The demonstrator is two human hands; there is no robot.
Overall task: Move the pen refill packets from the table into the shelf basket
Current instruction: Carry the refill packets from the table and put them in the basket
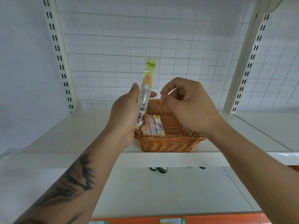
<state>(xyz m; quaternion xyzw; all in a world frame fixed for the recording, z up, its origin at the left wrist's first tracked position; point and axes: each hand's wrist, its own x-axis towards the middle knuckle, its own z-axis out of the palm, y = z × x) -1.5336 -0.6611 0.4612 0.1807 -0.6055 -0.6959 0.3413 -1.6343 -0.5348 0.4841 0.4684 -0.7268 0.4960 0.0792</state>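
A woven brown basket point(171, 139) stands on the white shelf near its front edge. Inside it lie several pen refill packets point(154, 126), pink and yellow ones side by side. My left hand point(127, 113) grips a yellow-green refill packet point(145, 91) upright, just above the basket's left rim. My right hand point(187, 104) hovers over the basket's middle with its fingers loosely curled and nothing in them. It hides the basket's far right part.
The white shelf point(80, 131) carries the basket, with a white wire grid back panel point(145, 38) and slotted uprights at both sides. Below the shelf edge a lower white shelf point(161, 191) shows small dark bottle tops point(159, 169). An orange strip point(210, 219) runs along the bottom.
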